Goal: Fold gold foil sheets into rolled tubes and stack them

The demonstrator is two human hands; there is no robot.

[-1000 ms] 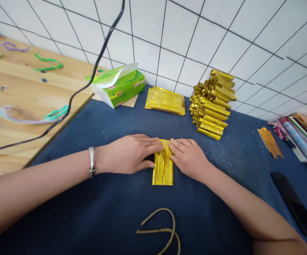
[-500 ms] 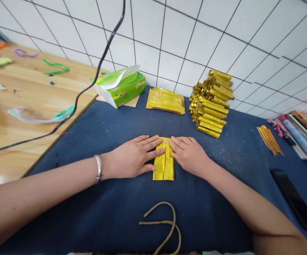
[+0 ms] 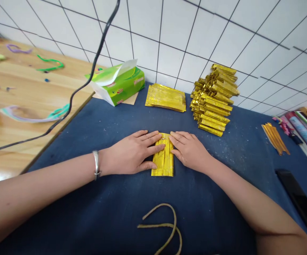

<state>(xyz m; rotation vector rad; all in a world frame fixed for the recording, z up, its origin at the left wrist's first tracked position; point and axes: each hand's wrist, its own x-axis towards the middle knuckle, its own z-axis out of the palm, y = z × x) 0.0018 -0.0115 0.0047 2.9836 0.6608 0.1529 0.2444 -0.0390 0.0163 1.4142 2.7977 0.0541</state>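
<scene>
A creased gold foil paper (image 3: 164,159) lies flat on the dark blue tabletop (image 3: 111,209). From the left, my left hand (image 3: 132,152) rests on its left part, palm down with the fingers extended. My right hand (image 3: 189,151) lies against its upper right edge, fingertips touching the foil and fingers stretched out. Behind the hands is a stack of flat gold sheets (image 3: 165,98). To its right rises a pile of folded gold strips (image 3: 214,101). Nearer to me lies a curled tan cord (image 3: 175,223).
A green tissue box (image 3: 127,85) stands by the tiled wall. At the right are orange-gold strips (image 3: 275,139), a black phone (image 3: 299,200) and books (image 3: 306,131). A black cable (image 3: 75,94) crosses over the wooden table (image 3: 36,92) with colourful bits.
The camera view has shifted slightly. Both hands keep nearly the same place on the foil, which still lies flat.
</scene>
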